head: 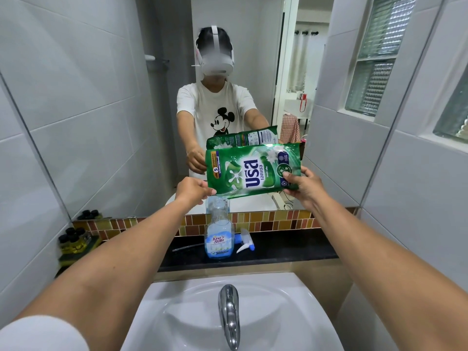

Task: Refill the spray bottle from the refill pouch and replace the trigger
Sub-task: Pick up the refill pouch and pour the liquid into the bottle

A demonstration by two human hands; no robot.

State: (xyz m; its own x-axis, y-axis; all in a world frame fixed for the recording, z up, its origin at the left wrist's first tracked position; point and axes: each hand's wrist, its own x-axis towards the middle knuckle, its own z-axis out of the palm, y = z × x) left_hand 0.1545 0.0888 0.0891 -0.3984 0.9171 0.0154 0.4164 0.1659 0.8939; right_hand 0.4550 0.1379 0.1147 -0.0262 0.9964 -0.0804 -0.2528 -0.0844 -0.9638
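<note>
Tiled bathroom, black counter [291,249] behind the sink [177,290]: we see the left hand [192,190] pinching the lower left corner of the green refill pouch [253,169], that corner just above the open neck of the upright spray bottle [219,239] on the counter. Pouch is up in the air, long axis roughly level, so we judge the left hand nearer the neck; trigger [245,243] lies just right of the bottle, and the right hand [304,184] grips the pouch's right edge

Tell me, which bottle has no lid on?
The big spray bottle on the black ledge: its neck is open, with the trigger lying beside it. The little yellow bottles wear black caps.
</note>
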